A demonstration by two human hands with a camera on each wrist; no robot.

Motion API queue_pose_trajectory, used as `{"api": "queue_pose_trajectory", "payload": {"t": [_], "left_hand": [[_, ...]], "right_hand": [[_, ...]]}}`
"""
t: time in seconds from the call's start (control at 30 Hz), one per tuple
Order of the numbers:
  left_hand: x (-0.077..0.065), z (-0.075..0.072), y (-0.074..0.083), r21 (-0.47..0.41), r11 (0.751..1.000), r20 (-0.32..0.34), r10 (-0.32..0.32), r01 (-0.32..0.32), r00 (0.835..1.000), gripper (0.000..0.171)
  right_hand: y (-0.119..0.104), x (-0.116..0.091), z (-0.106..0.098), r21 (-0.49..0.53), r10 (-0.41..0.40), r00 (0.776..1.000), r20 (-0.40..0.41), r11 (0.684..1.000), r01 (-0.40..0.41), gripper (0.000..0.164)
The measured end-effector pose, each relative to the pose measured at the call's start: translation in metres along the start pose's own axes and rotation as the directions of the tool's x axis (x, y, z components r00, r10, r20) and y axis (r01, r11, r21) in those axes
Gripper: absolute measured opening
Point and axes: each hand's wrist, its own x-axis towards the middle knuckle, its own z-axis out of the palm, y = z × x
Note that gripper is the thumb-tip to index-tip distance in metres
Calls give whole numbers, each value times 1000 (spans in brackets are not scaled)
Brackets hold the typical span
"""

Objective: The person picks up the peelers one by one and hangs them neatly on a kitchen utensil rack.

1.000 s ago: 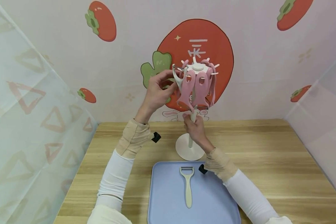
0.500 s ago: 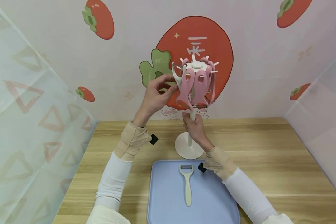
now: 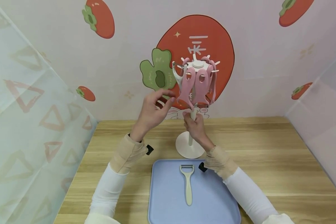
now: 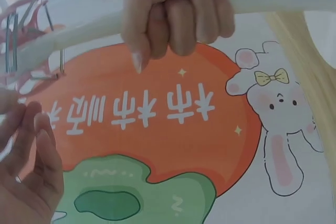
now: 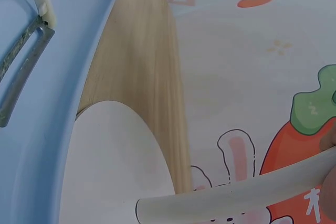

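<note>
Upright on the table stands a white rack with a round base [image 3: 189, 151] and a ring of hooks on top. Several pink peelers [image 3: 202, 88] hang from the hooks, blades downward. On the left side of the ring hangs a white peeler [image 3: 177, 77], its forked head upward; pink peelers hide part of it. My right hand [image 3: 196, 126] grips the pole [image 4: 283, 1] under the peelers. Just left of and below the white peeler is my left hand [image 3: 155, 109], fingers loosely bent with nothing between them. Its fingertips are close to the nearest pink peeler; contact cannot be told.
In front of the rack a blue tray [image 3: 212, 193] lies on the wooden table [image 3: 268, 161], under my right wrist. A cream peeler [image 3: 188, 186] lies in it, blade toward the rack. A printed wall [image 3: 254, 77] rises close behind the rack.
My left hand has let go of the white peeler and moved down and slightly left. The peeler stays on the rack. My right hand keeps its grip on the pole.
</note>
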Motion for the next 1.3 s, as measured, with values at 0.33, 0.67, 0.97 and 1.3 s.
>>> {"api": "queue_pose_trajectory", "payload": {"t": [0.33,0.67,0.97,1.3], "left_hand": [[-54,21,9,105,987,19,-127,124,992,18],[-115,63,5,286,918,72,-306,275,949,19],[-136,69,14,395,880,159,-349,265,923,19],[-152,75,23,498,828,379,-476,259,794,30]], "right_hand": [[4,-3,0,12,4,999,-37,1000,-3,56],[3,-6,-4,-9,-7,1000,-8,1000,7,55],[2,-7,-1,-13,-7,1000,-3,1000,7,57],[2,1,-1,17,-56,998,10,998,55,56]]}}
